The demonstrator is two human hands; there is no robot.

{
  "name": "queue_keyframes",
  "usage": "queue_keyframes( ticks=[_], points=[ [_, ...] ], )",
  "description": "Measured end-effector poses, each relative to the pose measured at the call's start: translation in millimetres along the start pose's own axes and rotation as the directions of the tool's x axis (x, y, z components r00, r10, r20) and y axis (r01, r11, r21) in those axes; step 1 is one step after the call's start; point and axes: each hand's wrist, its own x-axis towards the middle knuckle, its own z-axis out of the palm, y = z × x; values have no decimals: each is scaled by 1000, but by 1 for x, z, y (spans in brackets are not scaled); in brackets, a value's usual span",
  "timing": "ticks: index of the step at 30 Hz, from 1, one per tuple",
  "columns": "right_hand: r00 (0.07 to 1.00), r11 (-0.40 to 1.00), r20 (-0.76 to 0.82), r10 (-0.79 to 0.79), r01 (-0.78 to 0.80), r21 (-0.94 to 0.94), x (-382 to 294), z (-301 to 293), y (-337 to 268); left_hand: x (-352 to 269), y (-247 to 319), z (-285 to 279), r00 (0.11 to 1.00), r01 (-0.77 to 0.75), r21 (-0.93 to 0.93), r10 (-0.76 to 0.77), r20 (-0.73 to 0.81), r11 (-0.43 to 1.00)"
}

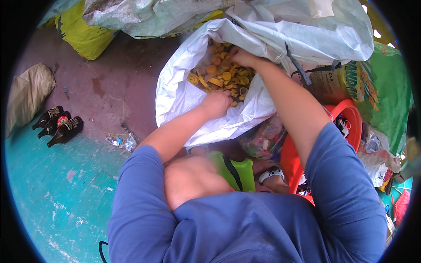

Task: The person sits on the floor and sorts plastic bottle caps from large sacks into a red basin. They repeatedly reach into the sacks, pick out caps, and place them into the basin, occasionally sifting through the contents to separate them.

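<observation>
Before me a large white woven sack [176, 95] gapes wide, its rim folded outward. Inside lies a heap of yellow and orange plastic bottle caps [227, 76]. My left hand [216, 103] reaches over the near rim and rests at the near edge of the heap, fingers curled; its fingertips are partly hidden, with a bit of orange-red beside them. At the far right side of the heap is my right hand [242, 56], its fingers bent down among the caps. Whether either hand grips a cap cannot be made out.
Three brown glass bottles [65, 131] lie at left near a beige sack [31, 95]. A red plastic tub [353, 113] holding mixed items stands at my right, near a green printed sack [384, 92]. A bag of plastic pieces [264, 138] and a lime-green plastic item [241, 171] sit below.
</observation>
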Motion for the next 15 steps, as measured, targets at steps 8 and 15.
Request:
queue_keyframes(
  ticks=[8,15],
  points=[
    [983,729,-9,-184,130,-672,2,57,-26,28,11,18,987,60,326,-104,120,943],
    [903,756,17,-429,370,-539,14,55,-14,24,-10,37,995,81,236,-66,-72,968]
  ],
)
